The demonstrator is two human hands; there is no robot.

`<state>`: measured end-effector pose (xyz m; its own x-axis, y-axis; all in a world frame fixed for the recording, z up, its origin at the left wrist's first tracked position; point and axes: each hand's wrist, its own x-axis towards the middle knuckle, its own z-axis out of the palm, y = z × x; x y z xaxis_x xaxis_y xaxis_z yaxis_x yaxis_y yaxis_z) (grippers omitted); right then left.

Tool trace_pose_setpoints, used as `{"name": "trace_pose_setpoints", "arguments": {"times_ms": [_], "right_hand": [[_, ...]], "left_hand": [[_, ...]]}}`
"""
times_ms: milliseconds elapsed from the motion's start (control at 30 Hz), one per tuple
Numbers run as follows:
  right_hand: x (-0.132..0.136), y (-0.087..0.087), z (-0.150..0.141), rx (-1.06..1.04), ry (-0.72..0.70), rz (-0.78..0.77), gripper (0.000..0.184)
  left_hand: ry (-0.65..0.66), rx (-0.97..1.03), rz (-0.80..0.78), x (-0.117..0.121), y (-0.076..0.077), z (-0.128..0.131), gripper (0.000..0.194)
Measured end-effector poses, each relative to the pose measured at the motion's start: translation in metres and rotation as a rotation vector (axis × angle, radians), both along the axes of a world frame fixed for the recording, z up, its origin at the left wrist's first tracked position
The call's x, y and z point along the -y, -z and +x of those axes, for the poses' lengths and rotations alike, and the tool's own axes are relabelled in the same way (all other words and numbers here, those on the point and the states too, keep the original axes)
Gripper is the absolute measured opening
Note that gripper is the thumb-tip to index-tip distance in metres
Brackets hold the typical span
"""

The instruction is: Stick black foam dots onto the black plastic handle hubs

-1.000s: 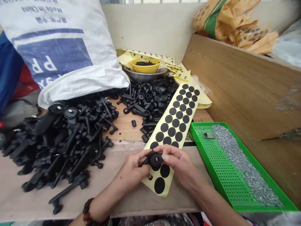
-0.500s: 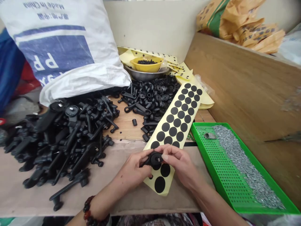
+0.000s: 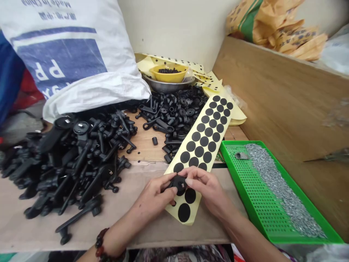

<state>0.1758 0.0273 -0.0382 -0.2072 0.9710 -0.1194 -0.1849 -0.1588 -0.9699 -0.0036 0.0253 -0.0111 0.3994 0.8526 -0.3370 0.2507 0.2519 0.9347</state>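
Both my hands meet over the near end of a long yellow backing sheet (image 3: 203,140) covered with black round stickers. My left hand (image 3: 155,198) grips a small black plastic part (image 3: 178,183) with a round head. My right hand (image 3: 208,191) pinches the same part from the right, thumb and forefinger pressed on its round face. The fingers of both hands are curled and closed on the part. A bead bracelet (image 3: 102,245) sits on my left wrist.
A big heap of black plastic handles (image 3: 71,156) lies at left below a white woven sack (image 3: 73,54). A smaller pile of black parts (image 3: 174,112) sits behind, with a yellow bowl (image 3: 169,74) in a metal dish. A green perforated tray (image 3: 245,189) holding several small metal screws stands at right beside a wooden board (image 3: 286,98).
My hands stay together on the black part; the fingers of my right hand have shifted slightly on its round face. The camera view has drifted a little.
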Motion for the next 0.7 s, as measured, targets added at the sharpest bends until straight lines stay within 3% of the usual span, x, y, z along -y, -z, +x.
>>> {"name": "trace_pose_setpoints", "arguments": {"times_ms": [333,567,700], "right_hand": [[0.001,-0.001,0.001,0.115,-0.051,0.076,0.016],[0.006,-0.012,-0.002,0.258,-0.046,0.15,0.016],[0.012,-0.018,-0.002,0.225,-0.061,0.162,0.016]], "left_hand": [[-0.154,0.037,0.002,0.002,0.007,0.008,0.031],[-0.19,0.071,0.037,0.006,0.012,0.008,0.024],[-0.263,0.087,0.029,0.012,0.011,0.01,0.025]]}}
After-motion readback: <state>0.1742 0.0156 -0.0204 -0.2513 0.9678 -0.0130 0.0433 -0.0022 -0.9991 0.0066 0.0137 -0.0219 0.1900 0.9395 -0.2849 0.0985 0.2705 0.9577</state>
